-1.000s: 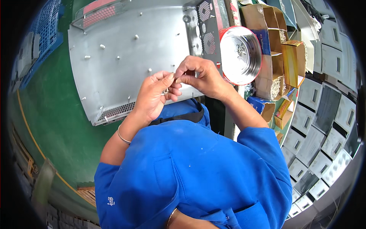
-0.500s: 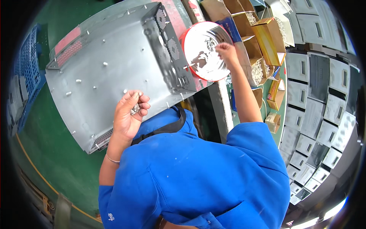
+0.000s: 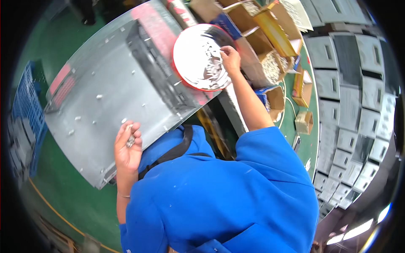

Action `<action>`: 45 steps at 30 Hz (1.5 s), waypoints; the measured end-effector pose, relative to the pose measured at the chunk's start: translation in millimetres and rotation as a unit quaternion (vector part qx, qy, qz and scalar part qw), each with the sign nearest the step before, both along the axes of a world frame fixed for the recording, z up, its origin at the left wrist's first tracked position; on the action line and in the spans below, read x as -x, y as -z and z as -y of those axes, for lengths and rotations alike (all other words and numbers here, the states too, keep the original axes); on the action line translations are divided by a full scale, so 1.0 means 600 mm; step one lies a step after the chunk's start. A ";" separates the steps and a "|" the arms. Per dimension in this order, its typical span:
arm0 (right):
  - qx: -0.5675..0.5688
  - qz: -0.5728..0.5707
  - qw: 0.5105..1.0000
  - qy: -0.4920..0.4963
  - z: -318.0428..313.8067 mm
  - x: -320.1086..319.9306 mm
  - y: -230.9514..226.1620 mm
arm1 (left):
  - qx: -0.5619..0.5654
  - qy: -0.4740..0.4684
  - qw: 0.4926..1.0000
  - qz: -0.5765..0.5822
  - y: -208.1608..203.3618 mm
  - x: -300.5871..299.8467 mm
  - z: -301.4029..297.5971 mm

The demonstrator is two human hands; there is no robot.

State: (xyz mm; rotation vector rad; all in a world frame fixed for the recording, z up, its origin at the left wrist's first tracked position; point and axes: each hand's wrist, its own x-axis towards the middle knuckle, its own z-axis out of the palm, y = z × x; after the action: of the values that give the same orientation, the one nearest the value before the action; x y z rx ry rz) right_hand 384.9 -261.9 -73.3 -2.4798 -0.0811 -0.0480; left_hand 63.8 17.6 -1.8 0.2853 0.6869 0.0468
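My left hand [image 3: 128, 152] is half curled around several small pale plugs [image 3: 130, 141], held in its fingers over the near edge of a grey metal panel [image 3: 110, 110]. Short white plugs [image 3: 99, 97] stand up from the panel, spaced over its face. On the right, my right hand [image 3: 230, 61] is inside the rim of a round red-and-white bowl [image 3: 185, 59], fingers pinched together. Small loose pieces [image 3: 209, 69] lie on the bowl's white bottom. Whatever those fingertips hold is too small and blurred to make out.
Open cardboard boxes [image 3: 249, 50] stand right of the bowl, some with small pale parts [image 3: 272, 67]. Smaller boxes [image 3: 303, 122] sit on the green table. A blue plastic pallet [image 3: 26, 99] is at the left, and white drawer-like units [image 3: 327, 84] line the far right.
The whole view has shifted, so the panel, bowl and boxes appear further left. My right hand is still at the bowl, and my left hand still holds the plugs.
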 end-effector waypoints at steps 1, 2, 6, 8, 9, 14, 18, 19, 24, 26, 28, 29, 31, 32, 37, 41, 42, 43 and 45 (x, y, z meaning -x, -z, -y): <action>-0.082 0.015 0.997 0.007 0.012 -0.007 -0.001 | 0.006 -0.002 1.000 0.004 0.004 0.000 0.001; -0.130 0.055 0.990 0.014 0.013 -0.004 -0.021 | 0.012 -0.013 1.000 -0.010 0.001 0.000 0.000; -0.216 0.215 0.950 0.060 0.090 -0.020 -0.080 | 0.028 -0.020 0.999 -0.025 0.008 -0.011 0.005; -0.214 0.245 0.941 0.094 0.157 -0.028 -0.107 | 0.034 0.000 0.999 0.014 0.012 -0.016 0.007; -0.196 0.249 0.942 0.113 0.207 -0.036 -0.107 | 0.040 0.012 0.999 0.031 0.014 -0.017 0.009; -0.269 0.012 0.929 0.255 0.350 0.015 -0.138 | 0.058 0.022 0.996 0.059 0.007 -0.019 0.017; -0.455 -0.080 0.857 0.231 0.423 0.084 -0.150 | 0.062 0.027 0.996 0.061 0.002 -0.023 0.023; -0.429 -0.142 0.868 0.209 0.438 0.098 -0.148 | 0.062 0.033 0.996 0.058 0.002 -0.025 0.026; -0.427 -0.284 0.858 0.038 0.352 0.120 -0.207 | 0.049 0.050 0.997 0.044 -0.003 -0.038 0.039; -0.390 -0.313 0.866 0.001 0.278 0.121 -0.186 | 0.046 0.061 0.996 0.046 -0.012 -0.046 0.046; -0.153 -0.310 0.938 -0.036 0.228 0.111 -0.135 | 0.043 0.070 0.995 0.056 -0.019 -0.056 0.054; 0.059 -0.257 0.964 -0.044 0.223 0.110 -0.089 | 0.044 0.074 0.994 0.063 -0.021 -0.060 0.058; 0.070 -0.171 0.983 0.020 0.224 0.114 -0.003 | 0.047 0.077 0.994 0.070 -0.022 -0.065 0.063; 0.114 -0.168 0.979 0.028 0.217 0.117 0.014 | 0.047 0.071 0.994 0.071 -0.022 -0.063 0.066; 0.126 -0.075 0.989 0.032 0.228 0.125 0.053 | 0.050 0.051 0.994 0.083 -0.012 -0.044 0.062; 0.143 -0.073 0.987 -0.001 0.229 0.118 0.053 | 0.065 0.040 0.993 0.093 -0.004 -0.036 0.064; 0.149 -0.081 0.986 -0.002 0.228 0.117 0.052 | 0.067 0.037 0.993 0.093 -0.004 -0.035 0.064; 0.154 -0.088 0.984 -0.003 0.225 0.118 0.051 | 0.067 0.035 0.993 0.093 -0.003 -0.034 0.062; 0.160 -0.087 0.983 -0.003 0.230 0.117 0.058 | 0.072 0.032 0.992 0.097 -0.001 -0.032 0.062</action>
State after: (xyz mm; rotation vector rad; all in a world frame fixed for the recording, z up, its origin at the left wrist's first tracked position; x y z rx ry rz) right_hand 314.6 -399.7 -107.8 -2.7931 -0.0235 0.1989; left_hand 82.9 -19.5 -1.3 0.1610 0.4853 -0.0357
